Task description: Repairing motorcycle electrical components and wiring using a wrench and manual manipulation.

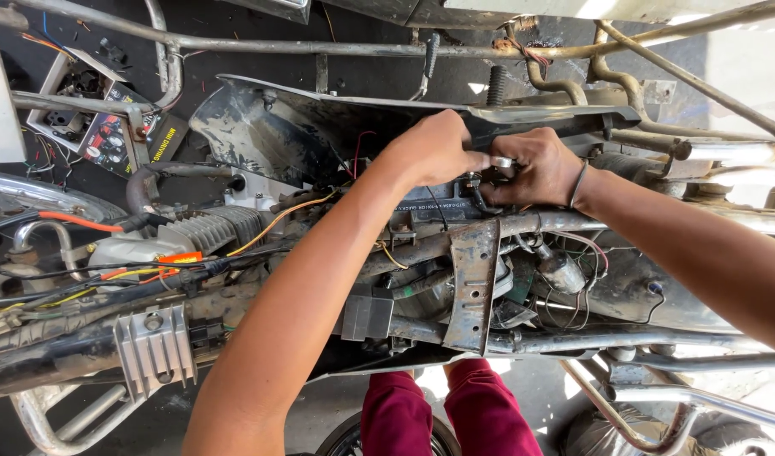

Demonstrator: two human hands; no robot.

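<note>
Gripping a small metal fitting (503, 161) between both hands above the stripped motorcycle frame (489, 228), left hand (438, 150) closed over it, right hand (535, 167) pinching its end; we should keep wrists steady, clear of loose wires (278, 221).

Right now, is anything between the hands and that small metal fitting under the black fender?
Nothing visible. The left hand and right hand both already touch the small metal fitting, just below the edge of the black fender.
</note>
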